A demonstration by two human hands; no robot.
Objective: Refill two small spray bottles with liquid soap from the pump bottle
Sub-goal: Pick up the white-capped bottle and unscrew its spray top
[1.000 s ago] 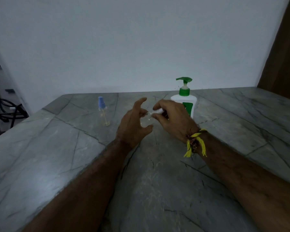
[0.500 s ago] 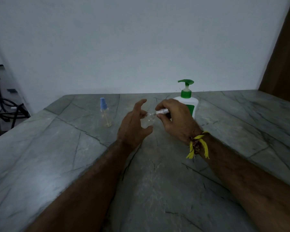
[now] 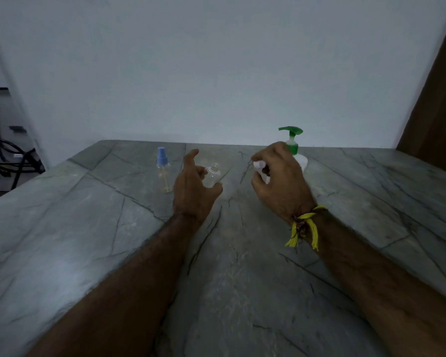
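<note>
A small clear spray bottle (image 3: 212,175), its neck open and uncapped, is held upright in the left hand (image 3: 192,188), thumb and curled fingers pinching its body while the index finger points up. Right of the bottle and well apart from it, the right hand (image 3: 278,180) curls its fingers round the white spray cap (image 3: 259,165). Behind that hand stands the green-topped pump bottle (image 3: 295,150); left of the clear bottle stands a second spray bottle (image 3: 163,170) with a blue cap, on the grey stone counter (image 3: 242,266).

To do this step well, set the cap down and keep the open neck steady and level under the pump spout.

No brand or writing is legible.
</note>
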